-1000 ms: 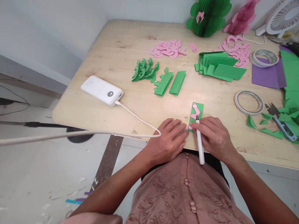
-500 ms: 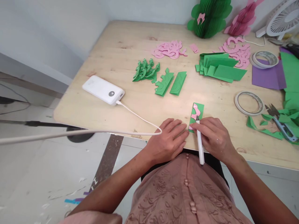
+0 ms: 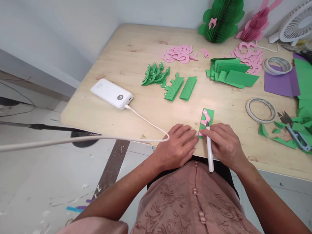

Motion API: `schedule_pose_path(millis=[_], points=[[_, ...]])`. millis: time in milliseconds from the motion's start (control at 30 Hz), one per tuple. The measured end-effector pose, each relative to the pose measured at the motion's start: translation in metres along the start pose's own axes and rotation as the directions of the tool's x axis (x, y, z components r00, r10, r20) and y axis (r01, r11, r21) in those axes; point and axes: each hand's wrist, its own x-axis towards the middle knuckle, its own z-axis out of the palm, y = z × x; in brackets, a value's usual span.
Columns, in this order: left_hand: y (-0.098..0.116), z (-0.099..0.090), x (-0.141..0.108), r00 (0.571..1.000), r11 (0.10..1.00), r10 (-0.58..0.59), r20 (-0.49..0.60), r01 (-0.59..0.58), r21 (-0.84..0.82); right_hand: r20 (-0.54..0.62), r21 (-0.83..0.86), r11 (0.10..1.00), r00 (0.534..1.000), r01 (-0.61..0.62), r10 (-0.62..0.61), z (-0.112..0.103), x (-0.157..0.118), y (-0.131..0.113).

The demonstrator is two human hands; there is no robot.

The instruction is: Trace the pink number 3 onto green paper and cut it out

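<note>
Near the table's front edge lies a folded green paper strip with a pink paper cutout on top of it. My right hand is closed around a white marker pen, its dark tip pointing at the cutout's edge. The hand covers the strip's lower right part. To the left of the strip, my left hand rests flat on the table with its fingers stretched out. A white cable passes across the back of that hand.
A white power bank lies on the left. Green cut pieces, pink cutouts and folded green strips are farther back. Tape rolls, blue-handled snips and green scraps are at right; a white fan stands behind.
The view has shifted slightly, so the tabletop things appear a little farther right and lower. Both hands and the pen keep nearly the same place over the strip.
</note>
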Motion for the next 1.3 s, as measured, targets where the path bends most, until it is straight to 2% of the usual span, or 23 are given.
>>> schedule_pose_path(millis=[433,733,1300], points=[[0.0,-0.003,0.002,1.0,1.0,-0.001,0.021,0.001,-0.023,-0.014,0.009,1.0,1.0,-0.004,0.004,0.002,-0.001,0.002],[-0.008,-0.016,0.01,0.988,0.999,0.025,0.151,-0.02,-0.031,-0.023,0.011,1.0,1.0,0.011,-0.011,0.001,0.0,0.002],[-0.013,-0.012,0.008,0.987,0.999,0.039,0.155,-0.033,-0.039,0.018,-0.019,1.0,1.0,-0.011,0.011,-0.003,0.004,-0.004]])
